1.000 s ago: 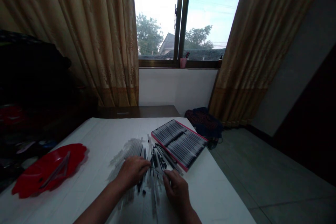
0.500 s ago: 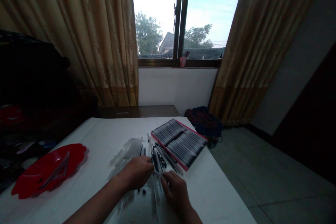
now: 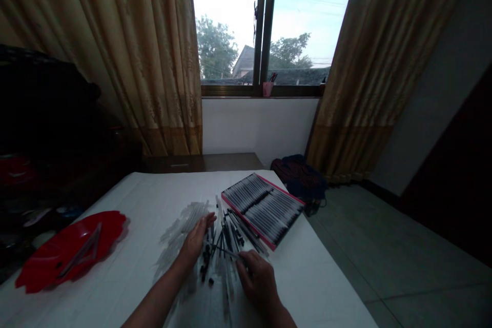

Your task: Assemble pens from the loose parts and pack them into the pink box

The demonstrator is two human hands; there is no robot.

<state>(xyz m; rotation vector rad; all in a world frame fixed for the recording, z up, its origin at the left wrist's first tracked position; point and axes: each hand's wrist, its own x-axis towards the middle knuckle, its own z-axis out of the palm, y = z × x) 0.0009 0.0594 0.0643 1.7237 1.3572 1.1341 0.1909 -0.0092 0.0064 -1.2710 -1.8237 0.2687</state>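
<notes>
My right hand [image 3: 258, 278] is closed round one end of a thin pen [image 3: 226, 251], whose dark tip points left. My left hand [image 3: 199, 238] holds nothing; its fingers are stretched out at the edge of a heap of clear pen barrels [image 3: 180, 223]. Dark pen parts and small black caps [image 3: 205, 264] lie scattered between the hands. Beyond my right hand, a red-edged box [image 3: 265, 210] is filled with rows of clear pens with black ends. More loose pens [image 3: 249, 233] lie along its near side.
A red scalloped tray [image 3: 42, 261] holding a clear triangular piece is at the left of the white table [image 3: 307, 277]. A dark bundle [image 3: 300, 179] lies on the floor past the table's right corner. A pink cup [image 3: 267, 89] stands on the windowsill.
My left hand has let go of the piece between my hands, moved left and stretched its fingers. The thin pen in my right hand now shows its dark tip. My right hand has hardly moved.
</notes>
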